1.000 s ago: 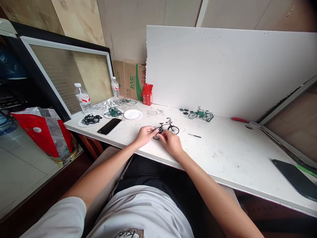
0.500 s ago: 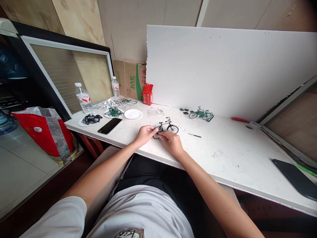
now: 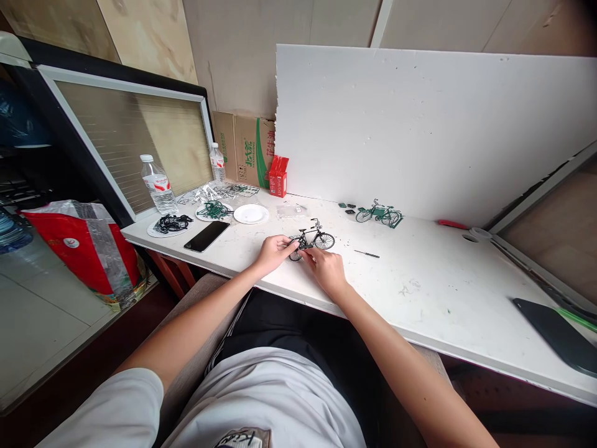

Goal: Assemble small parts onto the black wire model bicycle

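A small black model bicycle [image 3: 317, 238] stands upright on the white table [image 3: 420, 292], close to its front edge. My left hand [image 3: 274, 254] pinches the bicycle at its rear wheel, thumb and fingers closed. From the other side my right hand [image 3: 325, 266] has its thumb and fingertips pressed together at the lower rear of the frame. Whether a tiny part sits between those right fingertips is hidden. A thin screwdriver-like tool [image 3: 367, 254] lies to the right of the bicycle. Farther back stands a green model bicycle [image 3: 380, 214], with a few small dark pieces [image 3: 347, 208] beside it.
On the left are plates of black parts [image 3: 172, 224] and green parts [image 3: 214, 210], a bare white plate [image 3: 250, 214], a phone [image 3: 208, 236] and water bottles [image 3: 160, 186]. A red box [image 3: 278, 177] and carton [image 3: 247, 149] stand behind. A white board [image 3: 420, 130] backs the table.
The black bicycle's front end has shifted very slightly left. Both hands keep nearly the same place and grip.
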Demonstrator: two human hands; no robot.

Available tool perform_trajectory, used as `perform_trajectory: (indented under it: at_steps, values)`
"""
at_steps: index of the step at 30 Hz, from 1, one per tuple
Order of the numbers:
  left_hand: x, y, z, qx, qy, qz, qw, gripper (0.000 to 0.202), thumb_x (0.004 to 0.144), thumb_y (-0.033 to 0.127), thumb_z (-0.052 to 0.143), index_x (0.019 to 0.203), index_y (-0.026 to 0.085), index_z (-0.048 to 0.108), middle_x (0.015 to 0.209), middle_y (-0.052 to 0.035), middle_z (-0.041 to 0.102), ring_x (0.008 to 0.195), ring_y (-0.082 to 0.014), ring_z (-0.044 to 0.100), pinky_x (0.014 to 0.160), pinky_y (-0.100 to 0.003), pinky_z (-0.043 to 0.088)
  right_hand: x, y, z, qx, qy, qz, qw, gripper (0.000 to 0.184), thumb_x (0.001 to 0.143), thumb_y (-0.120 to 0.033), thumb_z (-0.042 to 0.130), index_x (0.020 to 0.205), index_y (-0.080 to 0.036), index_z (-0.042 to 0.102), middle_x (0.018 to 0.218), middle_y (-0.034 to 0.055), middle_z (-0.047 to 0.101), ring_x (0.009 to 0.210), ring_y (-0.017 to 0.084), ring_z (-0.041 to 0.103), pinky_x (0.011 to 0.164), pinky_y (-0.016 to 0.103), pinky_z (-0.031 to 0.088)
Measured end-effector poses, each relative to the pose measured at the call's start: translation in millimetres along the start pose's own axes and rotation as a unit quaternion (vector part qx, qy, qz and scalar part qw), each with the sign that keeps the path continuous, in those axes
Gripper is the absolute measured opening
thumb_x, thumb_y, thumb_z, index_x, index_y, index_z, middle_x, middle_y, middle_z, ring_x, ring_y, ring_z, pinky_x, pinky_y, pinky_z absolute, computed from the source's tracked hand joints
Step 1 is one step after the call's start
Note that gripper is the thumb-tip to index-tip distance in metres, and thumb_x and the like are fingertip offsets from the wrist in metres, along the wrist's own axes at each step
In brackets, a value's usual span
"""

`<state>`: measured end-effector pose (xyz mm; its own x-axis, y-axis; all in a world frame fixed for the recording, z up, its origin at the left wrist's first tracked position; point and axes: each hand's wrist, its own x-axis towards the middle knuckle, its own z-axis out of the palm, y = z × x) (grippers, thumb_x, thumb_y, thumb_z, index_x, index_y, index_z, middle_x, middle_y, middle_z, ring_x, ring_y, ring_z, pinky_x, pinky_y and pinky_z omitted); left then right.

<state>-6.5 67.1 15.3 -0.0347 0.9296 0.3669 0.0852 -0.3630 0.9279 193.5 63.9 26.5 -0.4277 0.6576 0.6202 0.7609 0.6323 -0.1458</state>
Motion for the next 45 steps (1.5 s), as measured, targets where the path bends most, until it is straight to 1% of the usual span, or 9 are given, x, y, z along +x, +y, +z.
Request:
perform_trajectory:
  at_steps: [5,10,16,20,22,34,37,41,45]
  values:
    - [-2,2,0.8,0.003,-0.008,0.008,1.000,0.040,0.082,0.053,0.081,0.090,0.015,0.075,0.094,-0.0126,0.080,0.084,-0.0239,0.076,0.078,-0.035,0.060,2,-5,-3,-0.017,-0.008,0.019,1.000,0.061,0.111,-0.053,0.037,0.069,-0.019,0.068,0.065,0.0075,0.069,0.053,0.017,0.058,0.055,0.031,0.025]
    - [-3,2,0.9,0.002,-0.020,0.014,1.000,0.039,0.082,0.052,0.081,0.093,0.015,0.075,0.096,-0.0126,0.079,0.085,-0.0232,0.075,0.079,-0.034,0.060,3,-6,-4,-0.005,-0.017,0.033,0.999,0.064,0.111,-0.056,0.033,0.067,-0.020,0.064,0.062,0.0076,0.067,0.052,0.017,0.055,0.054,0.032,0.024]
    - [0,-3,0.1,-0.005,-0.012,0.005,1.000,0.040,0.082,0.052,0.081,0.092,0.015,0.075,0.093,-0.0122,0.079,0.081,-0.0223,0.075,0.076,-0.034,0.060,4,-10,-12,0.046,-0.065,0.038,0.996,0.050,0.110,-0.053,0.037,0.081,-0.023,0.064,0.067,0.0048,0.068,0.056,0.018,0.058,0.056,0.030,0.028]
    - [3,-6,0.1,-0.001,0.012,0.001,1.000,0.040,0.079,0.053,0.083,0.089,0.015,0.075,0.092,-0.0114,0.079,0.084,-0.0233,0.075,0.077,-0.034,0.059,4,-13,-16,0.053,-0.082,0.033,0.995,0.029,0.106,-0.041,0.048,0.089,-0.023,0.064,0.072,0.0026,0.070,0.059,0.018,0.059,0.056,0.029,0.027]
    - [4,-6,0.1,-0.001,0.013,0.003,1.000,0.040,0.078,0.053,0.084,0.089,0.015,0.075,0.092,-0.0112,0.079,0.084,-0.0232,0.074,0.077,-0.034,0.059,4,-13,-16,0.053,-0.088,0.029,0.994,0.027,0.105,-0.037,0.049,0.087,-0.023,0.063,0.075,0.0025,0.071,0.061,0.018,0.059,0.056,0.029,0.026]
    - [2,-3,-0.1,-0.006,-0.005,0.007,1.000,0.039,0.082,0.052,0.081,0.091,0.014,0.075,0.093,-0.0118,0.079,0.083,-0.0222,0.075,0.077,-0.033,0.059,6,-16,-19,0.045,-0.138,0.048,0.988,0.058,0.113,-0.047,0.028,0.076,-0.021,0.064,0.076,0.0058,0.072,0.066,0.017,0.061,0.060,0.030,0.026]
    - [2,-2,0.1,-0.011,-0.007,0.005,1.000,0.039,0.082,0.052,0.082,0.090,0.014,0.074,0.094,-0.0115,0.079,0.084,-0.0221,0.075,0.077,-0.033,0.059,5,-16,-20,0.046,-0.126,0.061,0.989,0.051,0.111,-0.052,0.033,0.083,-0.022,0.064,0.076,0.0046,0.071,0.066,0.018,0.061,0.060,0.029,0.026]
    - [1,-1,0.8,-0.019,-0.004,-0.001,1.000,0.040,0.080,0.051,0.084,0.091,0.014,0.074,0.093,-0.0112,0.079,0.082,-0.0212,0.074,0.076,-0.032,0.058,5,-16,-19,0.069,-0.100,0.083,0.989,0.030,0.105,-0.048,0.049,0.099,-0.022,0.064,0.076,0.0014,0.070,0.064,0.017,0.059,0.061,0.027,0.031]
    - [2,-1,1.4,-0.019,0.001,-0.005,1.000,0.041,0.079,0.051,0.084,0.091,0.013,0.073,0.092,-0.0114,0.078,0.082,-0.0203,0.073,0.075,-0.031,0.058,4,-16,-19,0.080,-0.086,0.068,0.991,0.026,0.104,-0.041,0.050,0.095,-0.022,0.064,0.077,0.0012,0.068,0.064,0.015,0.057,0.062,0.027,0.031]
